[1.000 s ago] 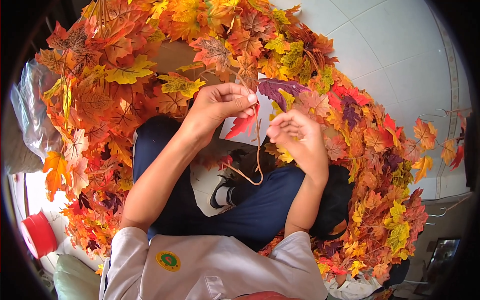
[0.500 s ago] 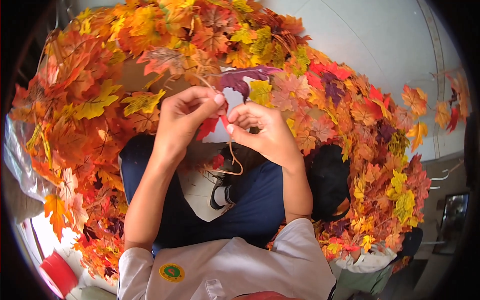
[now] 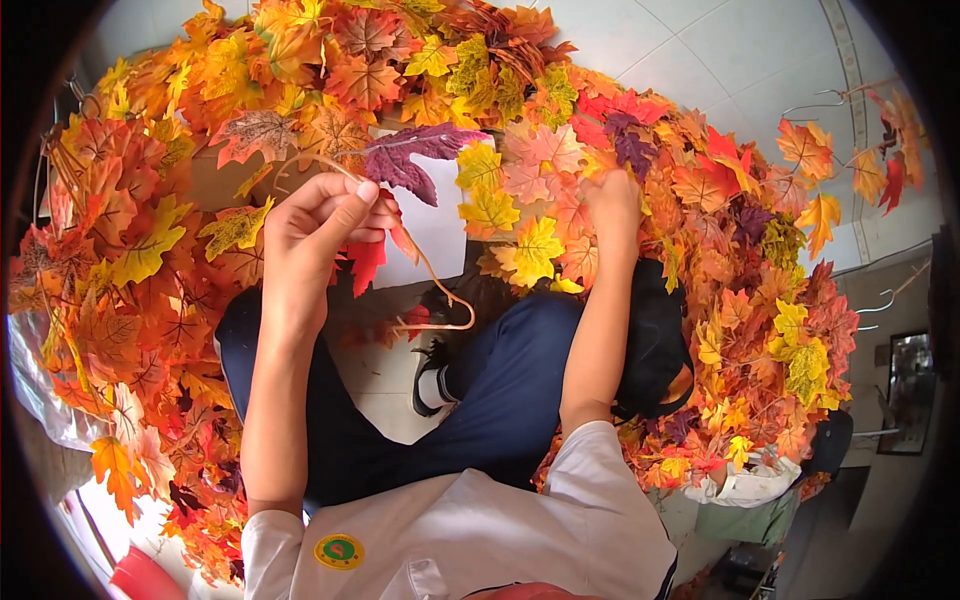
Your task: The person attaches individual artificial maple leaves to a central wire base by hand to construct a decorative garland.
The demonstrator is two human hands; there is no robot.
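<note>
My left hand [image 3: 325, 225] is closed, pinching a thin tan vine stem [image 3: 437, 280] between thumb and fingers. The stem's loose end hangs down and curls above my lap. Just below those fingers a red artificial leaf [image 3: 366, 262] shows, and a narrow red piece lies along the stem. Beside this hand, a purple artificial leaf [image 3: 410, 165] lies over a white sheet [image 3: 440, 235]. My right hand [image 3: 612, 205] is among the orange and pink artificial maple leaves [image 3: 548, 150] on the right. Its fingers curl down into them, so what they grip is hidden.
Heaped artificial autumn leaves [image 3: 130, 270] curve around me at the left, front and right. A black cap-like item [image 3: 655, 350] lies by my right knee. A red spool-like object [image 3: 145, 575] stands at lower left. Another person's pale sleeve [image 3: 745, 485] shows at lower right.
My right hand has left the stem and moved right and up into the leaves. The left hand has shifted left, still holding the stem. The whole view has shifted slightly.
</note>
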